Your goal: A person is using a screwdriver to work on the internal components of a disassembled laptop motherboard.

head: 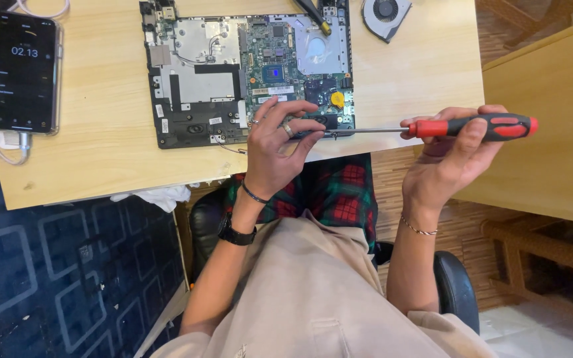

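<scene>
With the opened laptop (250, 76) on the tabletop (101, 159), its fan (384, 13) lying apart, the right hand (452, 156) gripped a red screwdriver (472, 126) while the left hand (276, 149) seemingly pinched its tip.

Far left on the table: a black rectangular smartphone (23, 71), screen lit with white digits. Small white rectangular labels (272, 91) mark the circuit board.

A home repair desk: wooden table (101, 152), opened laptop (247, 73), woven floor mat (472, 232)
</scene>
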